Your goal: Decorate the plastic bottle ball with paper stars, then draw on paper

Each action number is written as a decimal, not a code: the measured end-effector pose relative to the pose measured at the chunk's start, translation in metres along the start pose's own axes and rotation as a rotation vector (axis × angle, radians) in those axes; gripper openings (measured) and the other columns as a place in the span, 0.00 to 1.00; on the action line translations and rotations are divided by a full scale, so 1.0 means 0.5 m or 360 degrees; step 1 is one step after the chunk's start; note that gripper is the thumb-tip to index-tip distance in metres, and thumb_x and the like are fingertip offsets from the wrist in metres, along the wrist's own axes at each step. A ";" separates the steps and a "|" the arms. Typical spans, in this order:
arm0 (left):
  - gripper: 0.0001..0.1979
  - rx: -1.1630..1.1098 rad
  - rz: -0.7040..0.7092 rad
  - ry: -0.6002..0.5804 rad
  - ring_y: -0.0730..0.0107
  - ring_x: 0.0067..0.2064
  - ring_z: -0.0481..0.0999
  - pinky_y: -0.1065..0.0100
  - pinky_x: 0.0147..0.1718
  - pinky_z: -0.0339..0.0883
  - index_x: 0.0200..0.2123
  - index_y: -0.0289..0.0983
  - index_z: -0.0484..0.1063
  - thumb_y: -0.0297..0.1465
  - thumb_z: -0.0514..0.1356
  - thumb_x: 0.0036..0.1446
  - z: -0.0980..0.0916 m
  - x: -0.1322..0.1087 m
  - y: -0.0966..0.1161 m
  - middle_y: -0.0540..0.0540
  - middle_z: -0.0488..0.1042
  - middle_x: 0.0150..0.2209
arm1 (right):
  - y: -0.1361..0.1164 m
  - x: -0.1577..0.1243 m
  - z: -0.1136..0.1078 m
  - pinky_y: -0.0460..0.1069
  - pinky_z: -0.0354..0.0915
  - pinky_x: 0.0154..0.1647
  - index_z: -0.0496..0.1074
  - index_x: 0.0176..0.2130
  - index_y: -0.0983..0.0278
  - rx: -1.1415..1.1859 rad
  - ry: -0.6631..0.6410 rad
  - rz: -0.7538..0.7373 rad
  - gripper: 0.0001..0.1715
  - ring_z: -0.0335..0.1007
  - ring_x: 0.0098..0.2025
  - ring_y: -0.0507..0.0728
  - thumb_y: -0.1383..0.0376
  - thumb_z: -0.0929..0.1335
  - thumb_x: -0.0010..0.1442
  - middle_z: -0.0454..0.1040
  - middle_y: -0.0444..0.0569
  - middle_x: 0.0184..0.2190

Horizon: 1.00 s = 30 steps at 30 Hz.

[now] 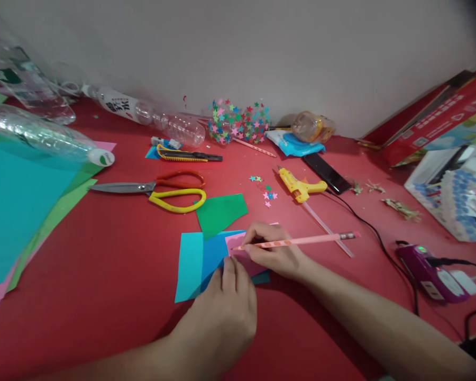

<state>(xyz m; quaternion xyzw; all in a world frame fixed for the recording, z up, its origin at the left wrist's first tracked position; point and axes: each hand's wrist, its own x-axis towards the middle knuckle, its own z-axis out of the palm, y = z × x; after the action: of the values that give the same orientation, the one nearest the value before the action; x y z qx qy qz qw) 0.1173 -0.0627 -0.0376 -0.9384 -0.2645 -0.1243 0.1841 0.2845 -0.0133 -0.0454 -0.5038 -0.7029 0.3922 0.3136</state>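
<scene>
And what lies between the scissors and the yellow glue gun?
In the head view: small colored stars, nearer the yellow glue gun, and a green paper piece by the scissors.

Soft light, dark upper-right corner.

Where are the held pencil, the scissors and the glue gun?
Pencil [298, 241], head view: middle of the shaft.
Scissors [143, 188], head view: at the pivot.
Glue gun [294, 183], head view: on its yellow body.
</scene>
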 end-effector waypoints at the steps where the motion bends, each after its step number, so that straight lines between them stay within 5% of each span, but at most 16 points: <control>1: 0.18 0.0004 0.0001 -0.0001 0.48 0.41 0.79 0.61 0.33 0.76 0.38 0.23 0.76 0.19 0.50 0.48 0.000 0.000 0.000 0.27 0.78 0.38 | 0.000 0.000 0.000 0.42 0.56 0.24 0.66 0.25 0.63 -0.0005 -0.0002 -0.0002 0.05 0.62 0.24 0.48 0.72 0.65 0.49 0.69 0.40 0.22; 30: 0.17 0.0020 -0.0013 0.0047 0.49 0.39 0.80 0.60 0.31 0.76 0.36 0.23 0.77 0.21 0.52 0.47 0.000 0.000 0.004 0.27 0.79 0.37 | -0.010 0.008 0.011 0.43 0.55 0.23 0.64 0.25 0.63 0.0000 0.0179 0.0070 0.06 0.59 0.23 0.48 0.68 0.64 0.54 0.65 0.39 0.20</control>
<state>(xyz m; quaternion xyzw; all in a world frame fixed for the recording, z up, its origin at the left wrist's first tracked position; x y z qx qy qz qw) 0.1182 -0.0643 -0.0380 -0.9343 -0.2663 -0.1373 0.1933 0.2762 -0.0118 -0.0435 -0.5403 -0.6730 0.3700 0.3439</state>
